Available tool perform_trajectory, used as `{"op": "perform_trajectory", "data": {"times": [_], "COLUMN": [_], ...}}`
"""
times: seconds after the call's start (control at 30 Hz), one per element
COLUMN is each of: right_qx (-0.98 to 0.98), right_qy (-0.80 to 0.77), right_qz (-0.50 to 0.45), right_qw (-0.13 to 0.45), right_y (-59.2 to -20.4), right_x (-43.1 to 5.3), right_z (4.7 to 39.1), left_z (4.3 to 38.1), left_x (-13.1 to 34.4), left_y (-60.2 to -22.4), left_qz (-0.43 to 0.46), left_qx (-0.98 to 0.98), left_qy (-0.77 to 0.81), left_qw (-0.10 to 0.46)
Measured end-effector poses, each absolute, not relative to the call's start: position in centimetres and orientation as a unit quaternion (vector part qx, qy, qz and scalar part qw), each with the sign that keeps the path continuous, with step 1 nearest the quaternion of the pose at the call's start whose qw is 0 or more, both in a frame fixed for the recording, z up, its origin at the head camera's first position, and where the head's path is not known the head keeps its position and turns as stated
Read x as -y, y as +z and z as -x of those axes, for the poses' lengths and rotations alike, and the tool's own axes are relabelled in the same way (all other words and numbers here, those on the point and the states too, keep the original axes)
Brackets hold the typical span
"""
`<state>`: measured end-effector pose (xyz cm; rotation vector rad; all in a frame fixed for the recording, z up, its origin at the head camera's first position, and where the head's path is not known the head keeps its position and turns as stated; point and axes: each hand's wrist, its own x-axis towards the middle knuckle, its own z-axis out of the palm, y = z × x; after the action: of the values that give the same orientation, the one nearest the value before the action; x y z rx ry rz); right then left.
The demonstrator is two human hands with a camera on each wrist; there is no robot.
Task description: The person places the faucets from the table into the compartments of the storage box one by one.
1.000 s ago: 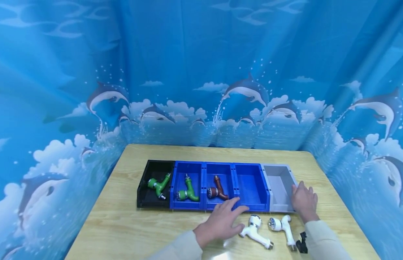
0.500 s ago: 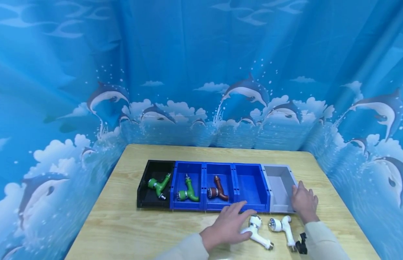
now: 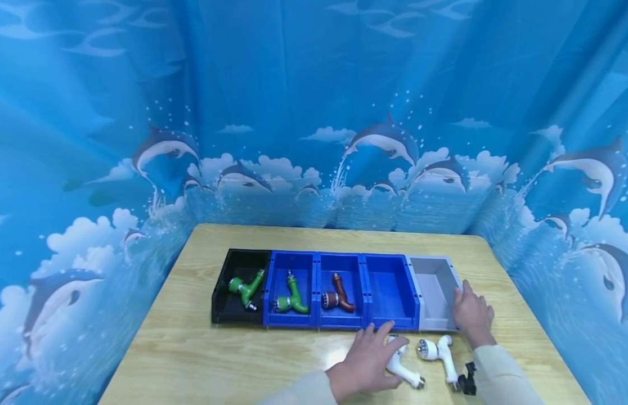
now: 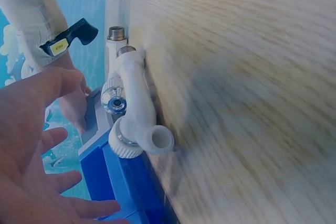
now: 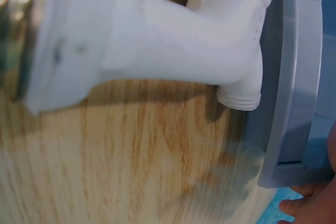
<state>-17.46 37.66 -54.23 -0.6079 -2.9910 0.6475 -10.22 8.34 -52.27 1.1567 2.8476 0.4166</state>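
Observation:
My left hand (image 3: 367,360) is over the near white tap (image 3: 406,376), fingers spread and thumb apart. In the left wrist view the spread fingers (image 4: 63,182) are beside this white tap (image 4: 137,98), whose spout opening faces the camera. My right hand (image 3: 473,314) holds the right wall of the grey bin (image 3: 415,270); in the right wrist view its fingertips (image 5: 294,205) are outside that wall, partly cut off by the frame edge. A second white tap (image 3: 445,360) lies between the hands, large in the right wrist view.
A black bin (image 3: 220,315) with a green tap (image 3: 247,289) starts the row. Blue bins follow: one with a green tap (image 3: 296,298), one with a brown tap (image 3: 340,292), then an empty blue bin (image 3: 387,281). A black strapped device (image 3: 467,379) is at the right wrist.
My left hand has moved right, from beside the near white tap to over it, covering part of it in the head view. The right hand has stayed at the grey bin.

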Motion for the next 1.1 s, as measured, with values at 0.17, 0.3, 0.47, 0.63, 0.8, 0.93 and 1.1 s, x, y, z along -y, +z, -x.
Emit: {"op": "perform_trajectory", "data": {"times": [0.17, 0.3, 0.47, 0.63, 0.8, 0.93, 1.1], "right_qx": [0.959, 0.958, 0.957, 0.957, 0.957, 0.956, 0.957], "right_qy": [0.203, 0.204, 0.204, 0.204, 0.206, 0.208, 0.206], "right_qz": [0.197, 0.201, 0.205, 0.205, 0.206, 0.205, 0.204], "right_qw": [0.007, 0.002, -0.001, 0.003, 0.005, 0.002, 0.007], "right_y": [-54.2, -54.1, -54.2, -54.3, -54.4, -54.5, -54.6], "right_x": [-37.6, -37.5, -37.5, -37.5, -37.5, -37.5, -37.6], "right_z": [17.5, 17.5, 17.5, 17.6, 17.6, 17.6, 17.6], "left_z": [9.9, 9.7, 9.7, 9.7, 9.5, 9.3, 9.4], "left_x": [-8.7, -9.0, -9.6, -10.2, -10.8, -11.3, -11.9], "left_y": [-52.5, -52.5, -52.9, -53.3, -53.6, -53.7, -53.9], "left_qz": [-0.356, -0.342, -0.333, -0.332, -0.321, -0.3, -0.298], "left_qx": [-0.923, -0.927, -0.933, -0.936, -0.941, -0.946, -0.948], "left_qy": [0.143, 0.148, 0.133, 0.112, 0.105, 0.104, 0.092], "left_qw": [0.039, 0.047, 0.04, 0.03, 0.037, 0.062, 0.068]}}
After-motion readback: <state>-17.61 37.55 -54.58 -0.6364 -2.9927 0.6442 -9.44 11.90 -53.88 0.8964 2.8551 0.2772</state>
